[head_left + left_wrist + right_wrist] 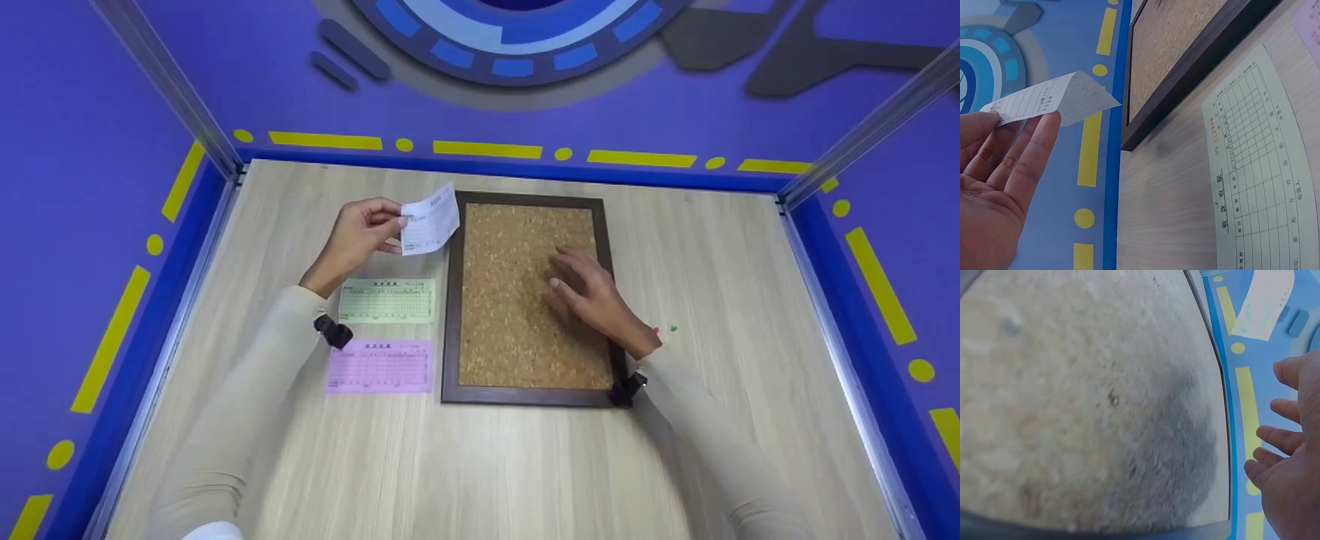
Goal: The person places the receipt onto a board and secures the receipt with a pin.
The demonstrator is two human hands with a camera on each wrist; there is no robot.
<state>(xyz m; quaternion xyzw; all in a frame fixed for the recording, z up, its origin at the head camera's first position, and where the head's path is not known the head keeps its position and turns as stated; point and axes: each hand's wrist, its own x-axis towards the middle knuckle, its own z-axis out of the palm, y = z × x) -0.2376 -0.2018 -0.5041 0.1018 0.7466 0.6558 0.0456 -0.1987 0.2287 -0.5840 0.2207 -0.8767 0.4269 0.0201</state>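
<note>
My left hand [364, 236] pinches a white receipt slip [430, 223] between thumb and fingers, held up beside the upper left of a corkboard. In the left wrist view the slip [1044, 101] bends, its far corner drooping toward the board's frame. The corkboard [517, 300] has a dark wooden frame and lies flat on the table. Over its right half hovers my right hand [592, 296], fingers spread and loosely bent, holding nothing; its shadow falls on the cork. A green receipt slip [387, 301] lies below the left hand, and a purple one [380, 367] lies nearer the front.
A red pushpin [656, 330] and a green pushpin [673, 328] lie on the table right of the board, close to the right wrist. Blue walls with yellow marks [487, 149] enclose the wooden table [510, 472] at the back and both sides.
</note>
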